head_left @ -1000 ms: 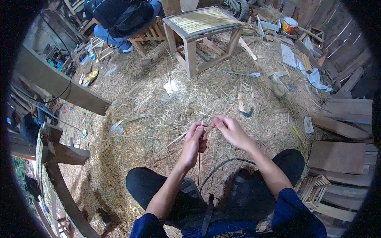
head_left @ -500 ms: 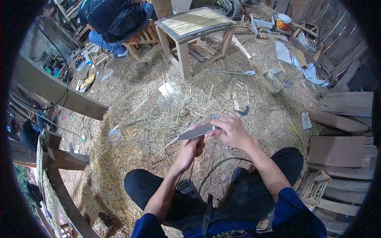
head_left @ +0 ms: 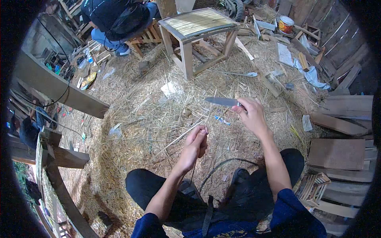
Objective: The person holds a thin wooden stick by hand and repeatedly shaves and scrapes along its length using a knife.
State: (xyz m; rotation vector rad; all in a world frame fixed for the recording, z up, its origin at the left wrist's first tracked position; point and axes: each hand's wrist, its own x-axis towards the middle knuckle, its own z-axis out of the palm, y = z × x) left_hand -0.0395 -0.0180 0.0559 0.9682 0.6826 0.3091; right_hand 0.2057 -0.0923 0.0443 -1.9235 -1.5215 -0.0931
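My right hand [head_left: 253, 116] is closed round the handle of a knife [head_left: 220, 101]. Its broad grey blade points left, raised above the straw-covered ground and apart from my other hand. My left hand [head_left: 194, 146] is closed in front of my knees on a thin strip [head_left: 193, 174], whose lower part hangs below the fist towards my feet. The fingers hide the middle of the strip, and its upper end is hard to pick out against the straw.
A bamboo-topped wooden stool [head_left: 198, 24] stands ahead, beside a crouching person [head_left: 119, 20] in dark clothes. Wooden boards [head_left: 336, 154] are stacked at right, and a timber beam [head_left: 63, 85] juts in from the left. A dark hose [head_left: 222, 162] curves near my feet.
My right hand has moved the knife up and to the right, away from my left hand. My left hand stays in nearly the same place, still closed.
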